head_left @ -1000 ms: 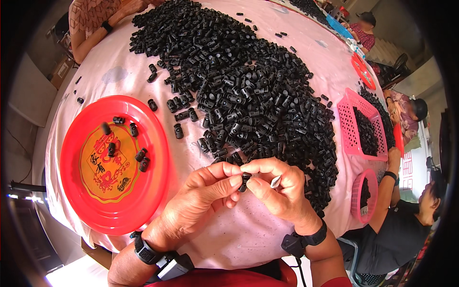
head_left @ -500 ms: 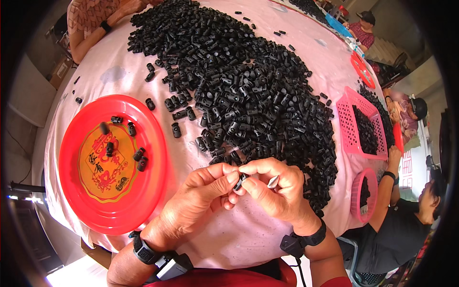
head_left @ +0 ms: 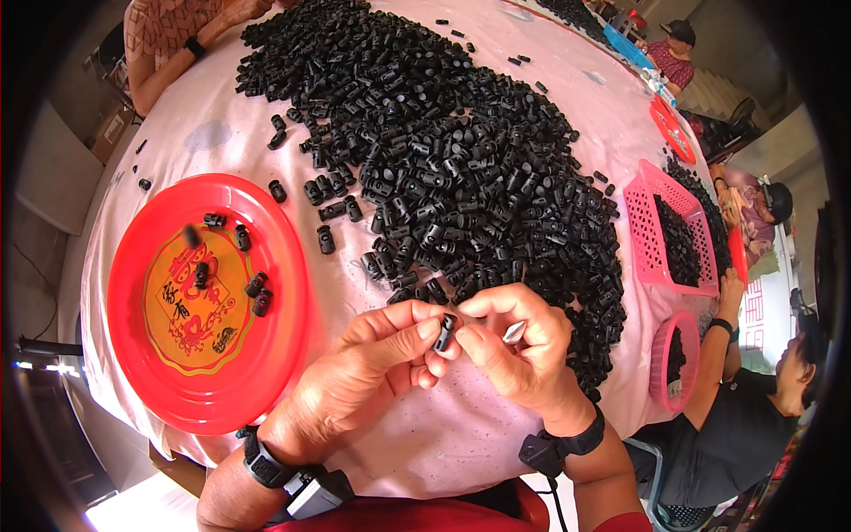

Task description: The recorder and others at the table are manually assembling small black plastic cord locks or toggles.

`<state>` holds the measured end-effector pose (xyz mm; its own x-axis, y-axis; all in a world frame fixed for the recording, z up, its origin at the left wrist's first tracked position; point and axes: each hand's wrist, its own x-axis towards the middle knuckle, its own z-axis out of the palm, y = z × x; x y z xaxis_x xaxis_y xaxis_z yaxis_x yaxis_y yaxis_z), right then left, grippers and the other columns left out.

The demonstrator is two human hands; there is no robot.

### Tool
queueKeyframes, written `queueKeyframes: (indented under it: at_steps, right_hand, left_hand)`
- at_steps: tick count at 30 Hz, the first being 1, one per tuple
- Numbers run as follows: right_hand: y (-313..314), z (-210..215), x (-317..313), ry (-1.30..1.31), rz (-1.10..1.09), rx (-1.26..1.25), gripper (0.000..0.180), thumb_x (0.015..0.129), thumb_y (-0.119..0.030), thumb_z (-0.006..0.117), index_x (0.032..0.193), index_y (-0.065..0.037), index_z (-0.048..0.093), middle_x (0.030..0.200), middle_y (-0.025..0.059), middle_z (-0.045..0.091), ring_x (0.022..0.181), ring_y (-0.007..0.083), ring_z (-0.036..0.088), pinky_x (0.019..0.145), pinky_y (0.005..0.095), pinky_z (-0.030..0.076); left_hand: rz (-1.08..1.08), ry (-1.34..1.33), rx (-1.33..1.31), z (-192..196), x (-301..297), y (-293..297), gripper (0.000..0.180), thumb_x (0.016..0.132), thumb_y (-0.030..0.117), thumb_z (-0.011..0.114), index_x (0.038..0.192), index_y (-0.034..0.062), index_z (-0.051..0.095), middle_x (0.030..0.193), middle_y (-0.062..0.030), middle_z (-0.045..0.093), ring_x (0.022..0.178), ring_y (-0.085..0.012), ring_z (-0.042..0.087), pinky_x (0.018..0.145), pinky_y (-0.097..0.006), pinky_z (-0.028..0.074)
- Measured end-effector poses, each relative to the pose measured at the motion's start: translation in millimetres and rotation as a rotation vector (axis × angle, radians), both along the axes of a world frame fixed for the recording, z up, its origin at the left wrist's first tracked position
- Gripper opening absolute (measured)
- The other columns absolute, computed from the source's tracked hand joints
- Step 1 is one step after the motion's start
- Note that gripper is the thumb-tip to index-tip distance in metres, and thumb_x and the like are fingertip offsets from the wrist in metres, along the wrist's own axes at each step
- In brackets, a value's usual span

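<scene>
Between the thumb and index finger of my left hand [head_left: 368,365] is a small black cord lock [head_left: 446,332], tilted upright. My right hand [head_left: 519,355] is just to its right, thumb and index finger curled close to the cord lock. A small silver metal tool with a pointed end [head_left: 514,332] sticks out from the curled fingers of my right hand; the rest of it is hidden. Beyond both hands spreads a big heap of black cord locks [head_left: 470,177]. To the left, several more lie loose in a round red tray [head_left: 133,372] with a yellow printed middle.
A pink cloth [head_left: 425,434] covers the table. On the right stand a pink perforated basket [head_left: 640,217] and a round pink basket [head_left: 660,377], both holding small black parts. A person in black [head_left: 736,434] sits at the right; other people sit farther round the table.
My right thumb and index finger have drawn slightly back from the cord lock, so more of it shows. My left hand still pinches it.
</scene>
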<state>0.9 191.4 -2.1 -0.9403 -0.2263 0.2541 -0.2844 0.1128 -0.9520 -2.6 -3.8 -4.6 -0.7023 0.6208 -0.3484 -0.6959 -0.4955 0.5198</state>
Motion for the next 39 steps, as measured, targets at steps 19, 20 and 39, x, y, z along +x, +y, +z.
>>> queueKeyframes:
  at_steps: [19, 20, 39]
  right_hand:
    - [3.9, -3.1, -3.0, 0.146, 0.003, 0.475, 0.053, 0.074, -0.050, 0.081, 0.073, -0.005, 0.053, 0.059, 0.0074, 0.061, 0.049, 0.0202, 0.064, 0.043, 0.0308, 0.048]
    - [5.1, -1.7, -2.2, 0.112, 0.018, 0.504, 0.051, 0.074, -0.046, 0.082, 0.080, -0.002, 0.058, 0.062, 0.0076, 0.063, 0.053, 0.0159, 0.064, 0.048, 0.0283, 0.049]
    - [-2.0, 7.0, 0.4, 0.174, 0.054, 0.198, 0.019, 0.089, -0.009, 0.071, 0.103, 0.001, 0.062, 0.087, 0.0097, 0.073, 0.073, 0.0123, 0.072, 0.061, 0.0230, 0.056]
  left_hand:
    - [-0.004, 0.016, -0.026, 2.4, 1.7, 3.4, 0.023, 0.100, 0.021, 0.057, 0.115, 0.0048, 0.060, 0.098, 0.0021, 0.062, 0.081, -0.0042, 0.053, 0.076, -0.020, 0.045]
    - [-0.007, 0.023, -0.049, 2.1, 1.5, 3.7, 0.022, 0.100, 0.021, 0.057, 0.115, 0.0054, 0.061, 0.098, 0.0028, 0.062, 0.080, -0.0039, 0.053, 0.075, -0.019, 0.045]
    - [-0.031, 0.095, -0.080, -3.9, 1.5, 2.8, 0.024, 0.100, 0.024, 0.058, 0.115, 0.0054, 0.062, 0.088, 0.0045, 0.058, 0.076, -0.0048, 0.049, 0.074, -0.019, 0.044]
